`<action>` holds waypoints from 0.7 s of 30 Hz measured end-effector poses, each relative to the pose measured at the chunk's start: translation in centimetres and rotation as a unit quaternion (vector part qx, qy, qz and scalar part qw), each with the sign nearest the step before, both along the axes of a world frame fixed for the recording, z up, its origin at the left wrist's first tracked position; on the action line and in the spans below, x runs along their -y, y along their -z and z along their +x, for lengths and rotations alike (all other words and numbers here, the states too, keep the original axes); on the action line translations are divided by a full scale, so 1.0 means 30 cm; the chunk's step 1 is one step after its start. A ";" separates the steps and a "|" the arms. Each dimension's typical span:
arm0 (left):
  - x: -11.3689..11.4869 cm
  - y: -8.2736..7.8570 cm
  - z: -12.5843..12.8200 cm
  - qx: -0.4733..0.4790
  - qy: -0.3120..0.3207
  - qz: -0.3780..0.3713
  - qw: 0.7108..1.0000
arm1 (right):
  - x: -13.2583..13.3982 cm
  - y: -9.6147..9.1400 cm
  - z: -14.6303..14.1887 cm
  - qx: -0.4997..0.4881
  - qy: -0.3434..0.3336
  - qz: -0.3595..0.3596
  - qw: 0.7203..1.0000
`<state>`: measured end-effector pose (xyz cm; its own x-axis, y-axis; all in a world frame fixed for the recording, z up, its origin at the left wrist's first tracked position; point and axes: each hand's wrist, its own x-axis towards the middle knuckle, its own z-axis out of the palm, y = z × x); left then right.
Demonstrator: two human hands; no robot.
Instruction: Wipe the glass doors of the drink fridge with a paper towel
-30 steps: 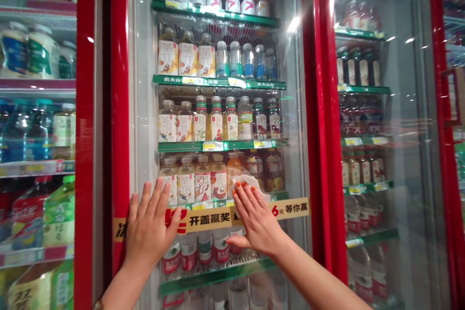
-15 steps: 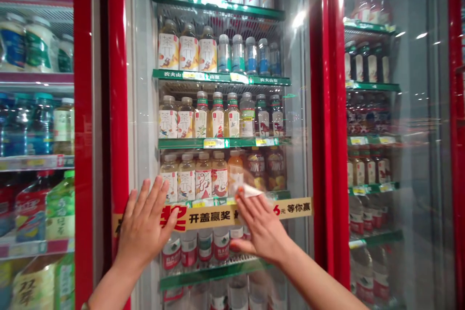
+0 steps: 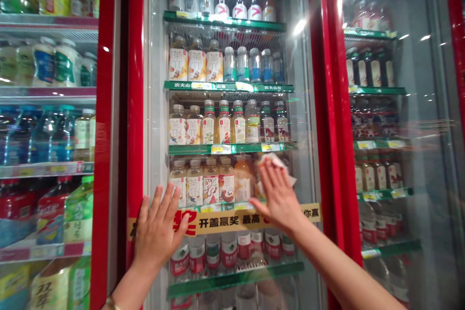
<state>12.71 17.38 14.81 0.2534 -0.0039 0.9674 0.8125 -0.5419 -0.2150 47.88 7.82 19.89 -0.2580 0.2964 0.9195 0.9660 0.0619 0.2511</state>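
My left hand (image 3: 158,227) lies flat against the glass door of a drinks fridge, fingers stretched and a little apart, with nothing in it. It covers the left end of a yellow banner strip (image 3: 221,222) stuck across the glass. Farther right, my right hand (image 3: 279,198) presses a crumpled white tissue (image 3: 271,159) to the glass under its fingers. The tissue's edges stick out above the fingertips and to the right. Behind the glass, an orange drink bottle (image 3: 242,177) stands just left of that hand; the bottles directly behind the hand are mostly hidden.
Red door frames (image 3: 136,82) flank the glass. Green-edged shelves (image 3: 227,149) inside carry rows of bottles. On the left is another fridge with several stocked shelves (image 3: 43,169); on the right is a further glass-fronted fridge with bottles (image 3: 366,174). Lights reflect on the glass.
My right hand has slid up and to the right across the glass with the tissue, baring more of the banner's middle. My left hand stays on the banner's left end. The view has shifted slightly.
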 end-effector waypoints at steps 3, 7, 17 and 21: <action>-0.001 0.003 0.004 0.007 -0.003 -0.007 1.000 | -0.006 -0.128 0.067 -0.185 0.052 0.082 0.978; -0.002 0.006 0.001 0.007 0.002 -0.013 1.000 | -0.024 -0.077 -0.099 -0.050 0.015 0.020 0.998; -0.001 0.002 0.005 0.002 -0.001 0.009 1.000 | 0.011 -0.052 0.112 -0.176 0.053 0.087 0.979; 0.002 0.002 0.006 0.004 0.006 0.003 1.000 | -0.004 0.058 -0.034 -0.029 0.025 0.027 0.999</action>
<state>12.88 17.32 14.76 0.2451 -0.0124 0.9694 0.8074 -0.5508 -0.2112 46.87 7.95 18.16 -0.1897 0.2577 0.9474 0.9806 0.0005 0.1962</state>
